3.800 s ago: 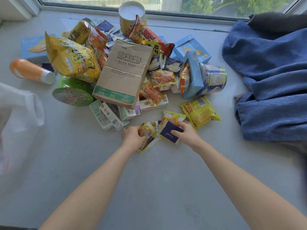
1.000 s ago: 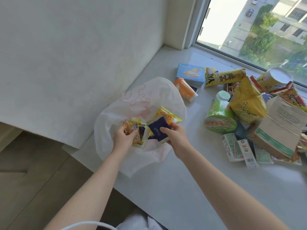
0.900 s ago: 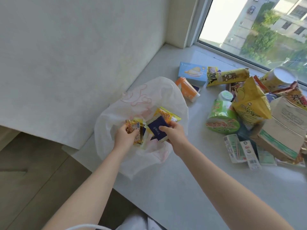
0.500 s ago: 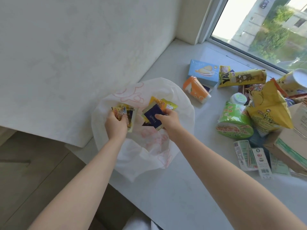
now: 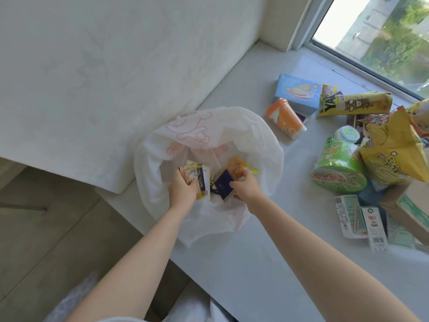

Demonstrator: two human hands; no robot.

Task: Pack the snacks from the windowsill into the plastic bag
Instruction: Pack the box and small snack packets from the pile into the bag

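A white plastic bag [image 5: 262,140] with pink print sits open on the grey windowsill [image 5: 267,263], near its left edge. Both my hands are down inside the bag's mouth. My left hand [image 5: 183,189] grips a bunch of small yellow-orange snack packets [image 5: 195,176]. My right hand [image 5: 246,188] grips a dark blue packet [image 5: 222,184] together with an orange-yellow packet [image 5: 236,167]. The rest of the snack pile lies to the right: a green noodle bowl [image 5: 336,170], a yellow chip bag [image 5: 392,152], a light blue box [image 5: 297,92].
An orange tube [image 5: 284,118] and a yellow stick pack [image 5: 355,103] lie beyond the bag. White-green cartons [image 5: 357,217] and a brown paper bag [image 5: 415,205] lie at the right. A white wall slab [image 5: 104,66] borders the left; the floor drops off below the sill's edge.
I carried the small packets from the pile to the bag, and my hands have sunk from above its mouth down into it, still holding them.
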